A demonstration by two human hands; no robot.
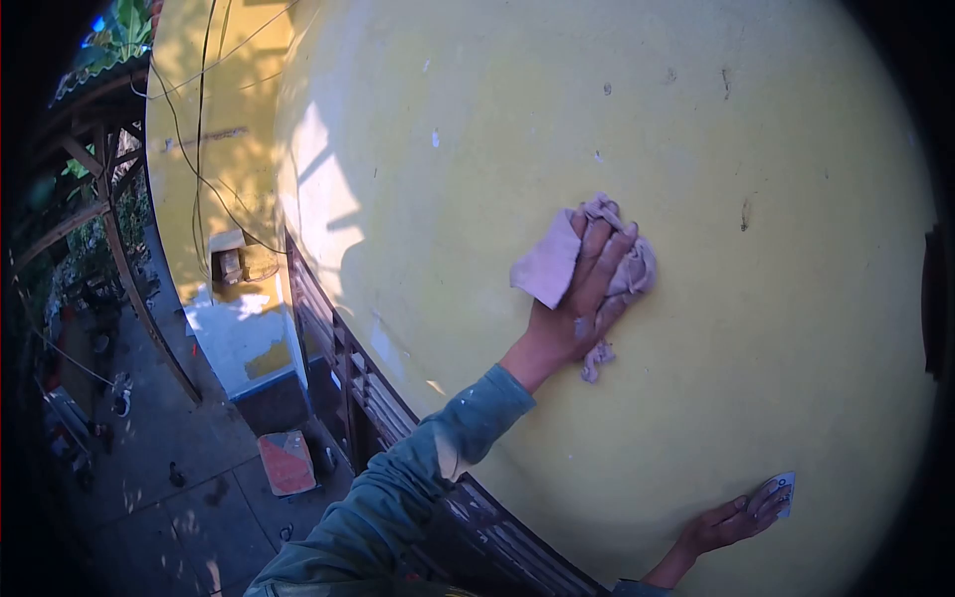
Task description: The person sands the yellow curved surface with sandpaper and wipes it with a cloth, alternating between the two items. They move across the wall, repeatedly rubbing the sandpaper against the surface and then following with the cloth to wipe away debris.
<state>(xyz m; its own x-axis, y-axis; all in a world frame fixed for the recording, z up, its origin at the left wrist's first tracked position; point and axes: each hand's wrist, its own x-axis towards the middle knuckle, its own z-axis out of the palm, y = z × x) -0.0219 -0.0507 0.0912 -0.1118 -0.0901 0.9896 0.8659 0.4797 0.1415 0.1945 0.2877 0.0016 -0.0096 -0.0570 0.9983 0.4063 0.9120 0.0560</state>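
My left hand (582,303) presses a crumpled pinkish cloth (545,264) flat to the yellow wall (458,219). Its fingers lie over the cloth, and folds bulge out around them. Lower down at the right, my right hand (731,522) is against the same wall. Under its fingertips is a small pale flat piece with dark printed marks (787,495); its kind cannot be made out. A green-blue sleeve (398,493) covers my left arm.
Dark slatted woodwork (398,423) runs along the wall's lower edge. Far below, a reddish block (286,463) stands on the paved ground (209,507). Cables (202,129) hang by a neighbouring yellow wall. Wooden posts (124,249) hold a roof at left. Dark marks (745,214) dot the wall.
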